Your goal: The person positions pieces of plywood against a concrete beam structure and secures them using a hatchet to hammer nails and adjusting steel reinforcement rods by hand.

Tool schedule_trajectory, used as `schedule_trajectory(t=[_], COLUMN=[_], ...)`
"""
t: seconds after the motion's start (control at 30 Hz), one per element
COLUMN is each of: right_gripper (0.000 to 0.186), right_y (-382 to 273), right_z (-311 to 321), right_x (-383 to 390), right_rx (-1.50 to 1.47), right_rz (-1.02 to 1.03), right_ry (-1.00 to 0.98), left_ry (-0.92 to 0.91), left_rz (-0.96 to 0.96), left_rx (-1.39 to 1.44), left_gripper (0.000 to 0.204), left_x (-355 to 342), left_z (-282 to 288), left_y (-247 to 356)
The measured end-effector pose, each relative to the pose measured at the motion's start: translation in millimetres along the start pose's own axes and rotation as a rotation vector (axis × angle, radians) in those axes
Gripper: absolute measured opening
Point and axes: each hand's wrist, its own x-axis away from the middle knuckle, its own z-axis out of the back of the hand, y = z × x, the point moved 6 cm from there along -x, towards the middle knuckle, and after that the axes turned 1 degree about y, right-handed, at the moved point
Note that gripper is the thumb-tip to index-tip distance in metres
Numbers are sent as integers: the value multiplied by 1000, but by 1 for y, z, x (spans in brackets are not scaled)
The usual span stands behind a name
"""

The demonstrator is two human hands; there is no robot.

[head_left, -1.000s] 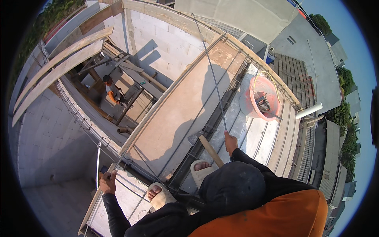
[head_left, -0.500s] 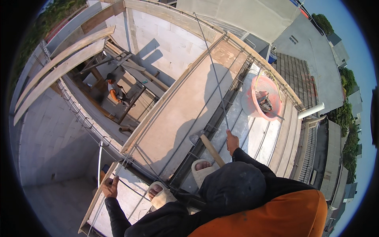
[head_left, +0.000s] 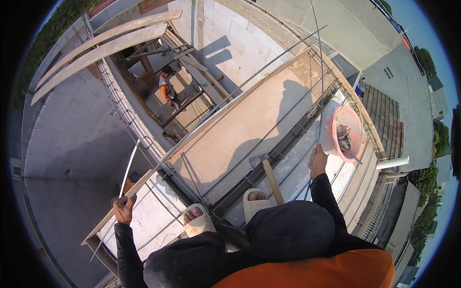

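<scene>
My left hand (head_left: 124, 209) is closed around a thin steel rod at the edge of a pale formwork board (head_left: 149, 216). A bright white bar (head_left: 131, 165) also meets the fingers, and which pieces lie inside the grip is partly hidden. To the right, my right hand (head_left: 317, 162) grips a long steel rod (head_left: 321, 72) that stretches away to the far edge. A wooden-handled tool (head_left: 272, 182) with a flat grey head lies between that hand and my sandalled feet (head_left: 256, 204).
A pinkish bucket (head_left: 354, 144) holding tools stands beyond my right hand. Rebar cages (head_left: 297, 129) run along a plywood deck (head_left: 240, 144). At left the structure drops away into a deep walled opening (head_left: 72, 206). Another person (head_left: 168, 89) works below, near loose planks (head_left: 105, 53).
The view has swung left, so the scene sits further right. The rod in my right hand stands more upright in view. My left hand is lower, and a long bar now crosses the deck's far-left edge.
</scene>
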Motion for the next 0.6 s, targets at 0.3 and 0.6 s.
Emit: schedule_trajectory(t=[0.3, 0.6], right_gripper=[47, 53], right_y=[-194, -258], right_z=[106, 209], right_x=[-51, -101], right_rx=[249, 529], right_rz=[263, 555], right_ry=[219, 513], left_ry=[80, 30], left_rz=[-91, -187], left_rx=[121, 172], left_gripper=[62, 59], left_x=[2, 13], left_z=[-2, 25], left_y=[2, 60])
